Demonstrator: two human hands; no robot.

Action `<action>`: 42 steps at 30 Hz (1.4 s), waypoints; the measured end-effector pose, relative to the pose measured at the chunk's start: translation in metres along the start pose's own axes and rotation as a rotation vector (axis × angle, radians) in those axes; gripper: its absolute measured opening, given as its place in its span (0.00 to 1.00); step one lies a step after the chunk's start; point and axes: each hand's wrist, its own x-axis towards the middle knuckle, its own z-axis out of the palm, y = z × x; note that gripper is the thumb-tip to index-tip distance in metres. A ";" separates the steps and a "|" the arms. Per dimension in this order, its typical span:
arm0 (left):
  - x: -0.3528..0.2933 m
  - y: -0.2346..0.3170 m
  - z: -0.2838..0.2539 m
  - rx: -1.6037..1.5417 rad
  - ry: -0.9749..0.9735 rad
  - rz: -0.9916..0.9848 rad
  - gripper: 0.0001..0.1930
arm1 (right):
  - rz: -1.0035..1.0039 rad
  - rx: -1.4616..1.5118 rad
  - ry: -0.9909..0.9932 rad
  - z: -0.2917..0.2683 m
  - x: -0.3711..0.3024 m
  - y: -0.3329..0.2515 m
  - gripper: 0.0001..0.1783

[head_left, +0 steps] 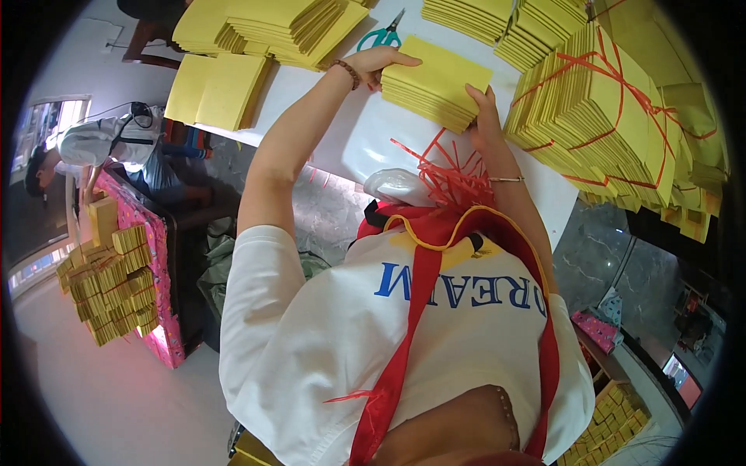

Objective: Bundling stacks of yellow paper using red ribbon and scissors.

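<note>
At far left, a co-worker (116, 142) is reaching over a pink patterned cloth (165, 311), and a bright window (48, 128) is showing nearby. Dark green fabric (220, 268) is bunching left of centre; grey marbled floor (587, 242) is appearing at right.

The stack (435, 81) is between left pile (217, 89) and right bundle (598, 116).
</note>
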 end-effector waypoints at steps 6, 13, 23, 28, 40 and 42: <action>0.000 0.000 0.014 -0.146 0.185 0.196 0.24 | 0.042 -0.146 0.119 0.007 -0.008 0.000 0.28; 0.014 -0.011 0.005 -0.153 0.182 0.185 0.26 | 0.217 -0.310 0.188 -0.009 -0.045 -0.013 0.46; -0.011 0.013 0.001 -0.024 0.113 0.148 0.28 | 0.067 -0.342 0.118 -0.010 -0.060 -0.015 0.40; -0.061 0.028 0.032 0.228 0.496 0.358 0.35 | -0.058 -0.391 0.131 -0.013 -0.063 -0.024 0.37; -0.140 0.021 -0.109 -0.272 1.554 0.676 0.36 | -0.215 -0.335 -0.146 0.017 -0.105 -0.058 0.21; -0.121 -0.003 -0.140 -0.548 1.263 0.735 0.42 | -0.175 -0.281 -0.239 0.025 -0.103 -0.057 0.18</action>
